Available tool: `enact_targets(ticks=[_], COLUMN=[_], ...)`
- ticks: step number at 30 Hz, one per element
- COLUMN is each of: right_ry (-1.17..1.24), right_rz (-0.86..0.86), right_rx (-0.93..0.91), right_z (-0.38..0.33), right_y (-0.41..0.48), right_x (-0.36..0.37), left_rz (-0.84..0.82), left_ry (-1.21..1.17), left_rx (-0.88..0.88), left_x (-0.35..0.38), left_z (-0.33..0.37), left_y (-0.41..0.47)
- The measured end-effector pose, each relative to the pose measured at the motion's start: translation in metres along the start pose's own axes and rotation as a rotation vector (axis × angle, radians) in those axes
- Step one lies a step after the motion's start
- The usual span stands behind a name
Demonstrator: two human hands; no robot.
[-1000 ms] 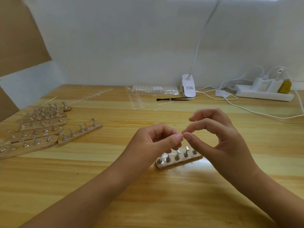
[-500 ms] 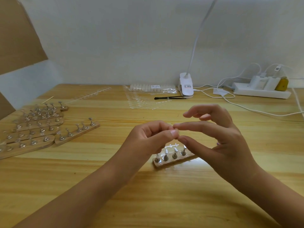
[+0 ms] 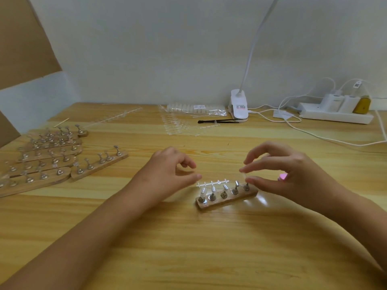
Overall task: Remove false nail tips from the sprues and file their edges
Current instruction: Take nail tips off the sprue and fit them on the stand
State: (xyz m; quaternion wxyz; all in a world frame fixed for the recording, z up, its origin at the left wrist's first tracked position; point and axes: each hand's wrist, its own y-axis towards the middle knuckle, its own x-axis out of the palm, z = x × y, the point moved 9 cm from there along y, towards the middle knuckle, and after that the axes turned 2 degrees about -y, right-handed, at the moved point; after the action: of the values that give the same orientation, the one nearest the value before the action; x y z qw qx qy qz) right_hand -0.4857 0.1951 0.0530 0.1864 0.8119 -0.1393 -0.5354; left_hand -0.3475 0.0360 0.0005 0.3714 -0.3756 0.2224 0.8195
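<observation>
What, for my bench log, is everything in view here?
Peg stand: one, wood with metal pegs, centre front.
Sprue: one, clear, just behind that stand.
Other stands: about six, wood, left.
Tip sheets: several, clear, centre back.
Bag: one, clear, by the wall.
Lamp: one, white, back.
Brush: one, black, beside the lamp.
Power strip: one, white, back right.
Left hand: one, left of the sprue, holding nothing.
Right hand: one, at the stand's right end, pinching a clear nail tip.

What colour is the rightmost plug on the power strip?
Mustard yellow plug, seen in the head view, on the white power strip.
</observation>
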Motion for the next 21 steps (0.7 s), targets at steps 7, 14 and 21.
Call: enact_targets(ticks=[7, 14, 21], right_ry=[-0.064, -0.084, -0.114], right_rz=[-0.031, -0.026, -0.046], right_rx=[-0.032, -0.047, -0.066], right_z=[-0.010, -0.014, -0.015], right_y=[0.000, 0.001, 0.001], right_x=[0.007, 0.008, 0.013], left_rz=[-0.002, 0.017, 0.024], left_ry=[0.065, 0.050, -0.054], left_rx=[0.050, 0.055, 0.048], left_x=[0.009, 0.007, 0.007], left_z=[0.002, 0.006, 0.009], left_y=[0.000, -0.001, -0.005])
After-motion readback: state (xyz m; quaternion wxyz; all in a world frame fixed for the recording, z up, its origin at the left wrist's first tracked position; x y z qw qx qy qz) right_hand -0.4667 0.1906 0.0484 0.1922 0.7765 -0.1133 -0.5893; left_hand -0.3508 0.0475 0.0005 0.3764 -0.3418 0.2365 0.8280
